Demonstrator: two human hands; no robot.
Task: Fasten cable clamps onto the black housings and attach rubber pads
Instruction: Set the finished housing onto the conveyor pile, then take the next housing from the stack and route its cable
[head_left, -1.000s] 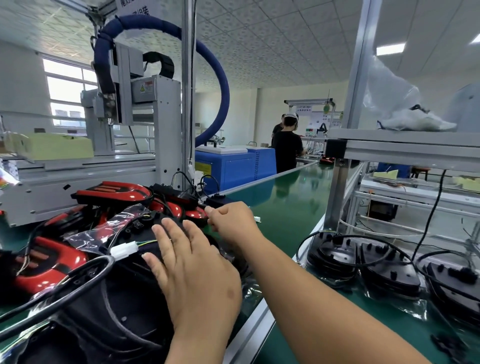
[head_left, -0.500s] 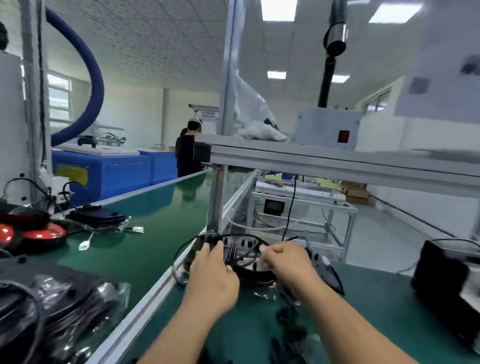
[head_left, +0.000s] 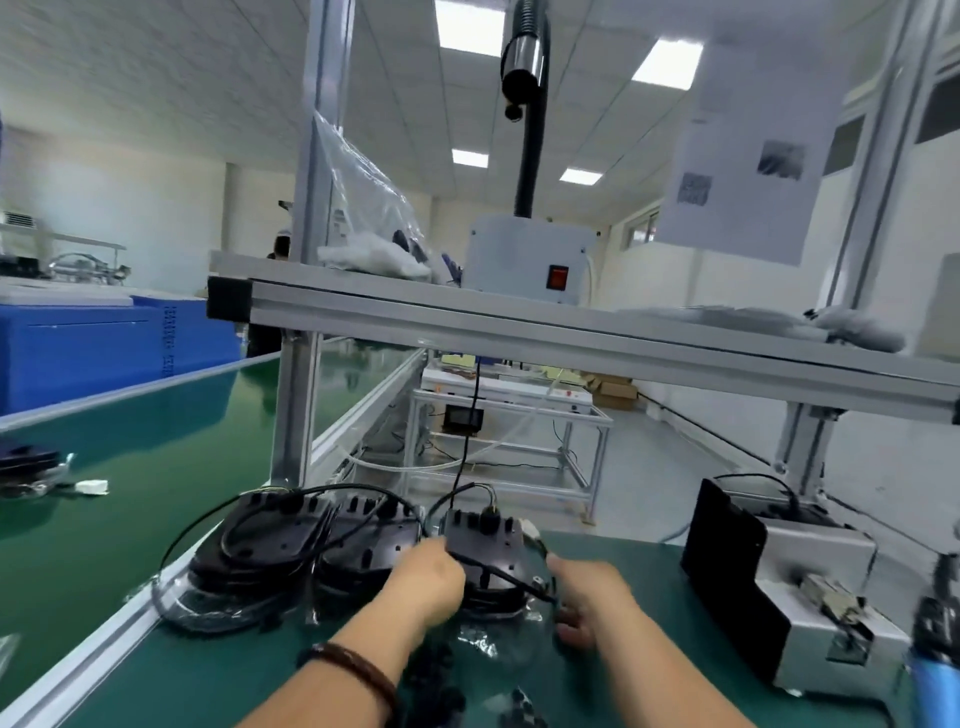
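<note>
**A:** What are the hands doing?

**B:** The left hand is curled round the near left edge of a black housing and seems to grip it. The right hand sits just beside the housing's right edge with its fingers bent downward. Blur hides whether it holds anything, so I cannot tell.

**A:** Where is that housing?

**B:** It lies flat on the green worktop, at the right end of a close-packed row of three. The two other housings are to its left. A black cable runs diagonally across its top toward the right hand. I can make out no clamp or rubber pad on it.

**A:** And around that?

**B:** A crumpled clear bag lies just in front, between the forearms, with small dark parts near it. A grey metal box stands to the right. A green conveyor belt runs along the left, and a metal shelf crosses overhead.

**A:** What could go wrong?

**B:** Cables loop over all three housings, so pulling this one away could drag its neighbours along. The loose cable might spring out of place before a clamp pins it. A forearm sweeping over the bag could scatter the small parts.
</note>
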